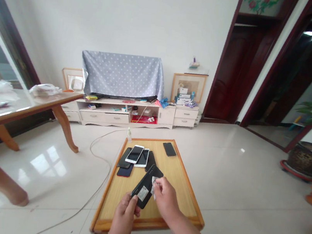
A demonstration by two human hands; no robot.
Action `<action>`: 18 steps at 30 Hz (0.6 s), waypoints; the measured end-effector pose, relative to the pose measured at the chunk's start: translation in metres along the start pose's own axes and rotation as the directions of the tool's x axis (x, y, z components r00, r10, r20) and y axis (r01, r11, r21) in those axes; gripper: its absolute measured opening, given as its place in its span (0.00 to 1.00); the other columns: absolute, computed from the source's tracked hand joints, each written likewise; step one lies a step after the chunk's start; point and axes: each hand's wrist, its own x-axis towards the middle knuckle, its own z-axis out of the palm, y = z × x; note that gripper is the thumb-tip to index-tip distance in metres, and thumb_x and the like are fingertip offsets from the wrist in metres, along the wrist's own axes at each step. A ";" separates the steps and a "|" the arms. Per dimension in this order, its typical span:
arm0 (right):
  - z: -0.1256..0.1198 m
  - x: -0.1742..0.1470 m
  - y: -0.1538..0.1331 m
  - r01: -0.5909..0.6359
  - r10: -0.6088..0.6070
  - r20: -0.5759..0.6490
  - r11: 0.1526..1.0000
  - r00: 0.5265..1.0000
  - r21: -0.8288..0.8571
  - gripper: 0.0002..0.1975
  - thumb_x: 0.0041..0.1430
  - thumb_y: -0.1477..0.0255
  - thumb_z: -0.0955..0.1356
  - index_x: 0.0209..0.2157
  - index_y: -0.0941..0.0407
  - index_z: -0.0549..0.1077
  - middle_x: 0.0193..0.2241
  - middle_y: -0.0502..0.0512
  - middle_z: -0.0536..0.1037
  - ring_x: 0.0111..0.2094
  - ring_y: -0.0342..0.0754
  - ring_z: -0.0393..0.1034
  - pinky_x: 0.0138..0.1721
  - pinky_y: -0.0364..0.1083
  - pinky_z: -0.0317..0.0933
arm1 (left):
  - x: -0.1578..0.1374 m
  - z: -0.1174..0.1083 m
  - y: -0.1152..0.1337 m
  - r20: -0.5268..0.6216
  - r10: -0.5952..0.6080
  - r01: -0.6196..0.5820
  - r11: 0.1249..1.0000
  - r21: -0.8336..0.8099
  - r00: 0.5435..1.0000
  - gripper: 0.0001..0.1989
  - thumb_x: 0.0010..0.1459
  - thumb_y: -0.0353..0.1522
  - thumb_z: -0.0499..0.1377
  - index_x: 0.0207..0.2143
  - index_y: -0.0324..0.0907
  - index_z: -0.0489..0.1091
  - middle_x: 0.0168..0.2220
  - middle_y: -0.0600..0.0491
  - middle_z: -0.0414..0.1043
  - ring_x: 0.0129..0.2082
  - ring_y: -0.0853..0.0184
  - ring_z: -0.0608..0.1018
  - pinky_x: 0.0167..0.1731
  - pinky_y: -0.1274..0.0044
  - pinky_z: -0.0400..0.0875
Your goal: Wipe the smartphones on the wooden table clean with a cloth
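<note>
My left hand is closed around the lower end of a black smartphone, tilted over the low table with its back toward me. A whitish label is stuck on that back. Pinched in my right hand is a small white wipe, held at the phone's right edge; whether it is paper or cloth I cannot tell. Beyond the hands lies a cluster of several phones, among them a white-framed phone on top and a dark blue phone. A separate dark phone lies near the far right corner.
The wooden table has a raised orange-brown rim. A small clear bottle stands at its far left corner. A cable trails over the tiled floor on the left. A larger table stands left; a potted plant stands right.
</note>
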 end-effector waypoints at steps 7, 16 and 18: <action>0.002 -0.007 -0.018 0.173 -0.160 0.088 0.969 0.983 -0.176 0.07 0.62 0.73 0.63 0.31 0.53 0.72 0.33 0.52 0.73 0.35 0.46 0.69 0.36 0.43 0.60 | 0.001 -0.002 -0.002 0.014 -0.013 0.013 0.999 -0.029 1.000 0.18 0.60 0.48 0.54 0.30 0.43 0.64 0.22 0.60 0.65 0.25 0.71 0.69 0.29 0.79 0.64; 0.002 -0.015 -0.026 0.372 -0.342 0.155 0.892 0.927 -0.258 0.16 0.63 0.77 0.61 0.48 0.54 0.74 0.45 0.59 0.74 0.45 0.52 0.68 0.48 0.50 0.65 | 0.002 -0.001 -0.007 0.021 -0.007 0.008 0.998 -0.059 1.000 0.18 0.58 0.48 0.56 0.28 0.43 0.65 0.22 0.59 0.66 0.25 0.71 0.69 0.28 0.79 0.65; 0.007 -0.020 -0.027 0.451 -0.404 0.212 0.849 0.890 -0.277 0.19 0.63 0.77 0.60 0.53 0.54 0.71 0.51 0.61 0.73 0.51 0.54 0.66 0.53 0.54 0.63 | 0.003 -0.001 -0.006 0.016 -0.006 0.007 0.997 -0.076 1.000 0.18 0.57 0.48 0.57 0.28 0.43 0.65 0.23 0.59 0.66 0.25 0.71 0.69 0.28 0.79 0.65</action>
